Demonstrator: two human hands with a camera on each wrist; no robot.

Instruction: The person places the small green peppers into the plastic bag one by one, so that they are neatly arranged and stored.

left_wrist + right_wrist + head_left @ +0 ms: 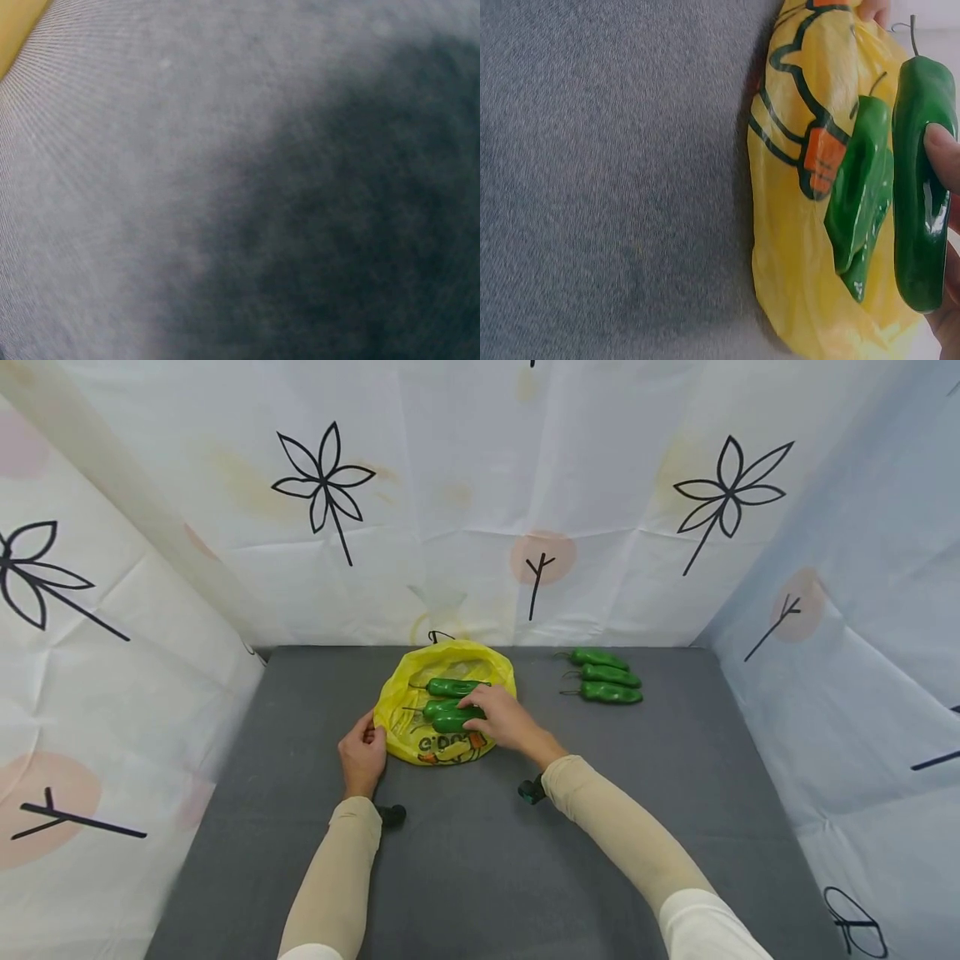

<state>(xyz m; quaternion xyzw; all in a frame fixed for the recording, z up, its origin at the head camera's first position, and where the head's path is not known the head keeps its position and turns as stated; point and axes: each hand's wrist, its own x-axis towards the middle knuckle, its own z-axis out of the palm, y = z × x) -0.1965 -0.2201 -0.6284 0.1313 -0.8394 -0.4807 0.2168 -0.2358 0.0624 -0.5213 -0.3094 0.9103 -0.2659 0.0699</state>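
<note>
A yellow plastic bag (397, 739) lies spread on the grey table, its mouth turned up and several black printed marks on its near side. My left hand (363, 755) pinches the bag's left rim. Over the bag's right side reaches my right hand (507, 718), holding a green pepper (921, 202) between thumb and fingers. Behind that one, the right wrist view shows two more green peppers (861, 172) inside the bag. The head view shows green peppers (453, 687) lying close together there, partly covered by my right fingers. Only a yellow corner shows in the left wrist view.
Three green peppers (610, 692) lie in a row at the table's back right, stems to the left. White patterned cloth (450, 510) stands behind the grey table (480, 877) and along both sides. A small dark device hangs at each wrist.
</note>
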